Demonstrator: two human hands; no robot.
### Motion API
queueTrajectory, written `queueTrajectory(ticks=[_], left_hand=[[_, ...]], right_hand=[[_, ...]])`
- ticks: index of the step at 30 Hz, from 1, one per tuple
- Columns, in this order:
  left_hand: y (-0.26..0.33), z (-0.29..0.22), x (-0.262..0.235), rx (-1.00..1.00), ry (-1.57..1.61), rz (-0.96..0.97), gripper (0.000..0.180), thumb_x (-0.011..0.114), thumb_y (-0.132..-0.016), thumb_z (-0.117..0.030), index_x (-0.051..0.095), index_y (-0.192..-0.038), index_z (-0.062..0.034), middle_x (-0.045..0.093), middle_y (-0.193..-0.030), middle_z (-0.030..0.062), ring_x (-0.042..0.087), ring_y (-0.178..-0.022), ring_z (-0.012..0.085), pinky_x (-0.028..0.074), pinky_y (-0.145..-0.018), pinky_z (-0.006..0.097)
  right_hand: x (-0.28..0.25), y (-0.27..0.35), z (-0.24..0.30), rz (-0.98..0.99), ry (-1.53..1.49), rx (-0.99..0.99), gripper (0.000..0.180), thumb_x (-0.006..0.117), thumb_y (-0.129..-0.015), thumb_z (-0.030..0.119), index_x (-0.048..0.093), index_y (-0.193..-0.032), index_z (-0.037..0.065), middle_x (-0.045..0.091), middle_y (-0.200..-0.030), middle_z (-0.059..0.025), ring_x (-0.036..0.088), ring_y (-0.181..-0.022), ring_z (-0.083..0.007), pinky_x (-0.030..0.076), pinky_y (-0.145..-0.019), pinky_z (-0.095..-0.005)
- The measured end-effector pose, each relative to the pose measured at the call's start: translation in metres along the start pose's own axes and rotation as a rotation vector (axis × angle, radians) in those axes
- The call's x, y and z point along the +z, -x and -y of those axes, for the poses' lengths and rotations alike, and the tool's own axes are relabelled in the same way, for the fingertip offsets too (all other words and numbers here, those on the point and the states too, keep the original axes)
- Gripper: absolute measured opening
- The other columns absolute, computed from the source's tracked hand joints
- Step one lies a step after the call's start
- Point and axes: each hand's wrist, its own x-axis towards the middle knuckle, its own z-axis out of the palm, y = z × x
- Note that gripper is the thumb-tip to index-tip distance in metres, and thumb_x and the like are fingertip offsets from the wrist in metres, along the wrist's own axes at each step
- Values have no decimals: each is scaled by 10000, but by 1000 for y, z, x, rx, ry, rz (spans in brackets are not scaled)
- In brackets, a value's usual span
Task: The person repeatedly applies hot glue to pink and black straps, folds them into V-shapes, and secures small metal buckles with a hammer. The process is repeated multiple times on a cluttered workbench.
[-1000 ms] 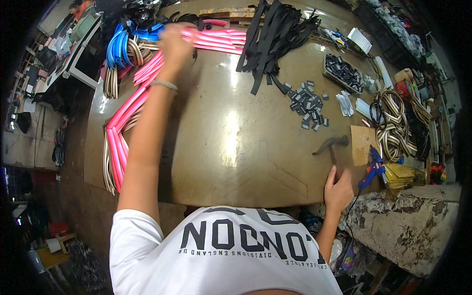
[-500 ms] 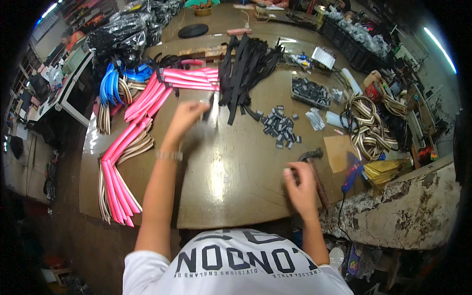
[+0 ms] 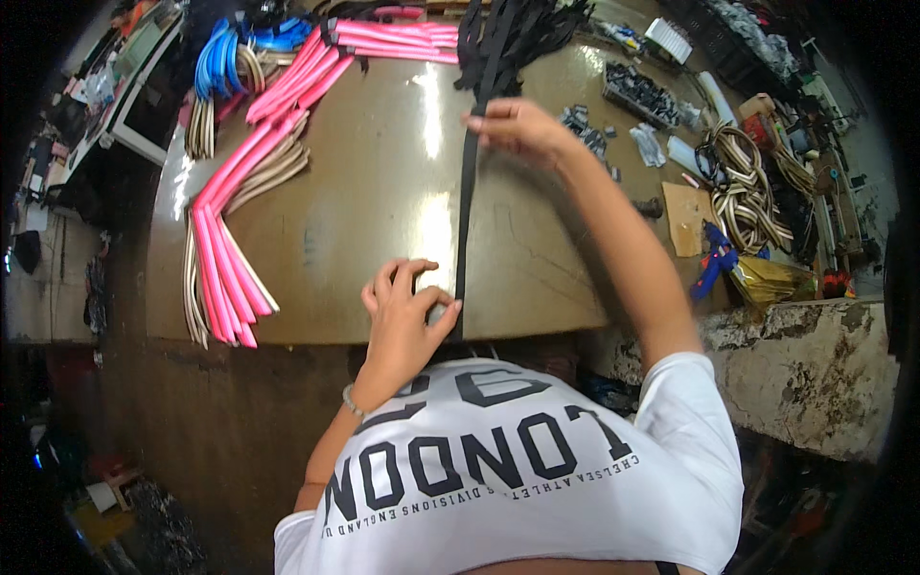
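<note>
A long black strap [image 3: 466, 216] runs straight down the table from a heap of black straps [image 3: 517, 43] to the near edge. My right hand [image 3: 522, 129] reaches across to its upper part, thumb and forefinger closed on it just below the heap. Near the table's front edge, my left hand [image 3: 401, 311] has thumb and forefinger bent together at the strap's left side, seemingly pinching it, while the other fingers curl loosely apart. Beyond my right forearm lie small black-and-grey pieces [image 3: 586, 129], partly hidden by it.
Pink tube bundles [image 3: 235, 177] and blue coils [image 3: 218, 72] cover the left side. At right are a box of black pieces [image 3: 640, 94], coiled beige cords [image 3: 752, 196], brown cardboard [image 3: 688, 218], a blue tool [image 3: 714, 259] and a hammer head [image 3: 650, 207] near my forearm.
A strap now stretches from the heap toward me. My left hand has come back to the near edge, and my right hand has moved up and left onto the strap. The view has tipped downward.
</note>
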Motion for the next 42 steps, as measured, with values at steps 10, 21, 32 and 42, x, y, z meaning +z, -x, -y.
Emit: queueTrajectory(ticks=[10, 21, 32, 42], left_hand=[[3, 5, 11, 51, -270, -43, 378, 693, -846, -412, 674, -1214, -326, 379, -1497, 101, 219, -1425, 410, 44, -1105, 712], [1, 12, 15, 38, -246, -41, 382, 666, -862, -438, 667, -1227, -327, 387, -1494, 113, 271, -1403, 401, 96, -1096, 709], [2, 13, 18, 58, -276, -47, 383, 690, -840, -442, 669, -1214, -359, 400, -1493, 85, 293, -1408, 349, 95, -1104, 698], [1, 13, 15, 55, -232, -39, 370, 699, -837, -431, 675, -1197, -350, 415, -1477, 85, 291, -1401, 355, 97, -1089, 726]], right_hand=[[17, -36, -40, -460, 761, -425, 336, 705, -852, 264, 712, -1105, 44, 719, -980, -149, 685, -877, -259, 524, -790, -354], [-44, 259, -69, -1278, 948, -41, 482, 778, -816, 423, 614, -904, -21, 602, -915, -134, 558, -874, -254, 458, -854, -368], [-110, 272, -49, -1389, 681, 201, 683, 782, -837, 406, 488, -1226, -72, 686, -930, -147, 648, -669, -167, 535, -582, -283], [49, 156, -12, -287, 604, -195, 426, 772, -842, 321, 559, -1027, 3, 657, -821, -100, 613, -721, -149, 490, -663, -279]])
